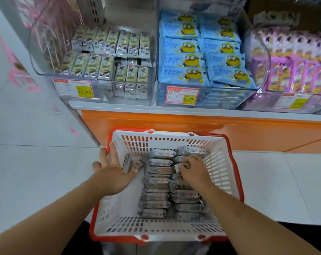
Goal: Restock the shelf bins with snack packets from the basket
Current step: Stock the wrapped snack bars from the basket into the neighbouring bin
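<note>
The right hand (192, 171) curls its fingers onto snack packets (160, 183) stacked in the basket (227, 162); whether it grips one is unclear. The left hand (112, 173), left of the rows, holds one packet (127, 164).

A yellow price patch on the tag (73, 88) fixed to the front of the left clear bin (93, 78) read 15.80, and the like patch on the tag (182, 96) of the middle bin (207, 92) read 9.90. The tag (292, 102) on the right bin, and the print on the packets in bins and basket, were too blurred to read.
</note>
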Motion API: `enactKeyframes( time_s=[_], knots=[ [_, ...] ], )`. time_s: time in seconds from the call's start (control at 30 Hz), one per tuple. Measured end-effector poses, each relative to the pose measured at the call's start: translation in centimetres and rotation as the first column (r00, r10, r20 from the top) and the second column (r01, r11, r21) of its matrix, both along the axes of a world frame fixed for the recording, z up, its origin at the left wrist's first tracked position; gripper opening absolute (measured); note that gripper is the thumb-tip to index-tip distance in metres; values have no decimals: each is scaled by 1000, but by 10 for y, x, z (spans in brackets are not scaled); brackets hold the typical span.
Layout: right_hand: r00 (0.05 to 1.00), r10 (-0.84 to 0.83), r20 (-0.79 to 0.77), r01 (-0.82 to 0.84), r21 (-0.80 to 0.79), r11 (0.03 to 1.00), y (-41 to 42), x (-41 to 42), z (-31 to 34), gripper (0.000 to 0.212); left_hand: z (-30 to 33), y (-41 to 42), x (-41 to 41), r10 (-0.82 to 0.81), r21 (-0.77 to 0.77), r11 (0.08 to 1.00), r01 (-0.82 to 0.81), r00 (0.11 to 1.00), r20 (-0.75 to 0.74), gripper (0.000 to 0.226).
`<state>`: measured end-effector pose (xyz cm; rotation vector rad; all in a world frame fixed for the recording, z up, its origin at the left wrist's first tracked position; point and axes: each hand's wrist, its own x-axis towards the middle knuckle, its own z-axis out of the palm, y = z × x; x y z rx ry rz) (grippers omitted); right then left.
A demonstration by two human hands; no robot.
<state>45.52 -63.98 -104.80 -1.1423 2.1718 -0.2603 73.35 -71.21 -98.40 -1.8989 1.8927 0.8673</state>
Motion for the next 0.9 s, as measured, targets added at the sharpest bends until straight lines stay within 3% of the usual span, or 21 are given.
enactKeyframes(
  time_s=[0.07, 0.23, 0.33, 0.37, 0.47, 0.53, 0.6, 0.73, 0.9],
  knots=[
    [1000, -16, -14, 16, -57, 998, 3, -3, 6, 8, 3, 1, 0, 0, 10, 1000, 0, 1000, -5, 121],
    [987, 162, -20, -163, -91, 982, 9, 3, 39, 6, 22, 2, -1, 14, 35, 999, -13, 1000, -21, 112],
    [947, 321, 24, -316, -117, 941, -1, 17, 80, 10, 47, 1, -7, -107, -108, 987, 120, 987, 117, 97],
    [930, 366, 33, -359, -135, 924, -6, 23, 98, 10, 61, -2, -11, -152, -154, 974, 164, 984, 91, 86],
    [874, 484, 44, -464, -221, 858, -16, 42, 164, 19, 109, -14, -25, -245, -93, 969, 230, 942, -228, 52],
    [829, 558, 13, -528, -306, 792, -19, 53, 208, 35, 147, -16, -33, -66, 84, 988, 127, 854, -516, 47],
    [783, 621, -47, -589, -375, 715, -20, 60, 241, 51, 179, -12, -37, 140, 255, 965, 66, 692, -708, 33],
    [761, 640, -105, -608, -460, 648, -21, 63, 286, 82, 224, -11, -26, 119, 167, 986, 26, 595, -795, 21],
    [793, 587, -163, -579, -501, 643, -32, 68, 302, 82, 241, -17, -14, 214, 226, 973, -35, 489, -846, 18]
  ],
)
